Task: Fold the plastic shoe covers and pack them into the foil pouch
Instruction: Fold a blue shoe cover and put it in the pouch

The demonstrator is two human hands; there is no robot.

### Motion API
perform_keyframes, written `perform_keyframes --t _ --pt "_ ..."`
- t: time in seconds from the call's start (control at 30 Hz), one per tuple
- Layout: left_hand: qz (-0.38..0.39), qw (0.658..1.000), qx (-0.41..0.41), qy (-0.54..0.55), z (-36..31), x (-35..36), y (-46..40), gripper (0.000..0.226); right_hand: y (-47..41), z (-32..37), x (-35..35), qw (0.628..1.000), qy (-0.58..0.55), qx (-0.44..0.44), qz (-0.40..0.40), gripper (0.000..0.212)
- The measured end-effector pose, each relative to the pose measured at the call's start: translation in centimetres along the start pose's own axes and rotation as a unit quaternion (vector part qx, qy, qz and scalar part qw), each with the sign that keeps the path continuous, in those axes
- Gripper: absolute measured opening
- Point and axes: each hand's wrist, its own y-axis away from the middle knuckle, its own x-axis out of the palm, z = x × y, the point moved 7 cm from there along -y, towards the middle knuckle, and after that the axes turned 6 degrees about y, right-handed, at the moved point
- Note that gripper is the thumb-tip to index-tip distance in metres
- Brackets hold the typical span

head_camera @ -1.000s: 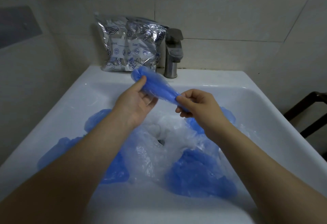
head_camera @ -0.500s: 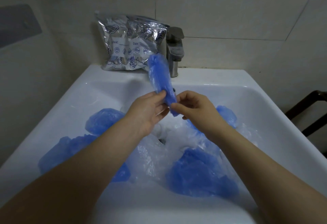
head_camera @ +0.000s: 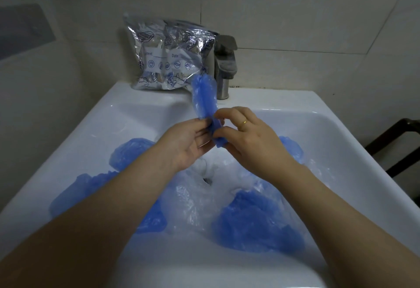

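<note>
Both hands meet above the white sink (head_camera: 341, 142): I see my left hand (head_camera: 181, 144) and right hand (head_camera: 247, 137) pinching the lower end of a folded blue shoe cover (head_camera: 203, 96), which stands upright (ring on the right hand). Behind the sink's basin, the foil pouch (head_camera: 168, 58) leans beside the faucet (head_camera: 225, 67). More loose shoe covers (head_camera: 256, 221) lie in the basin.

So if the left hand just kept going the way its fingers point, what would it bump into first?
The left hand points right and slightly away, pinching the folded blue shoe cover. Going straight on, it would likely meet the right hand first, which holds the same cover just beyond. Depth is hard to judge from one view.
</note>
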Motion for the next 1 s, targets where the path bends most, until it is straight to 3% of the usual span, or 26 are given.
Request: perform_keyframes --t 0.1,0.17,0.27,0.37,0.47,0.57,0.67,0.77,0.87,0.93,1.0 --pt "-0.004 1.000 0.006 -0.009 -0.1 0.1 0.2 0.014 -0.1 0.1 0.2 0.999 -0.030 0.008 0.010 0.019" --pt "-0.007 0.999 0.016 -0.028 -0.2 0.1 0.3 0.011 0.2 -0.4 0.5 0.993 -0.099 0.060 0.036 0.015" --pt "0.003 0.996 0.043 -0.084 -0.2 0.2 0.2 0.011 0.8 -1.9 0.8 0.947 -0.257 0.186 0.053 0.011" --pt "0.018 0.990 0.058 -0.130 -0.1 0.5 0.2 0.009 1.4 -3.0 0.9 0.888 -0.345 0.303 0.021 0.011" --pt "0.045 0.987 0.060 -0.141 0.0 1.1 0.3 0.008 1.9 -3.6 1.4 0.851 -0.372 0.372 0.001 0.011" --pt "0.070 0.980 0.072 -0.169 0.1 1.7 0.5 0.002 2.3 -4.1 1.5 0.844 -0.351 0.406 0.001 0.007" --pt "0.075 0.975 0.079 -0.196 0.2 1.8 0.6 0.008 2.4 -4.2 1.7 0.839 -0.336 0.429 0.019 0.016" --pt "0.106 0.970 0.070 -0.208 0.2 2.2 0.9 0.010 2.5 -4.4 2.1 0.745 -0.503 0.437 0.042 0.027" --pt "0.145 0.962 0.065 -0.224 0.3 3.0 1.3 0.014 2.4 -4.3 1.8 0.647 -0.655 0.375 0.106 0.031" --pt "0.147 0.956 0.071 -0.246 0.4 3.1 1.4 0.015 2.5 -4.6 1.4 0.613 -0.698 0.355 0.102 0.028" --pt "0.138 0.952 0.078 -0.262 0.3 2.9 1.2 0.015 2.6 -5.1 1.3 0.613 -0.702 0.354 0.076 0.023"
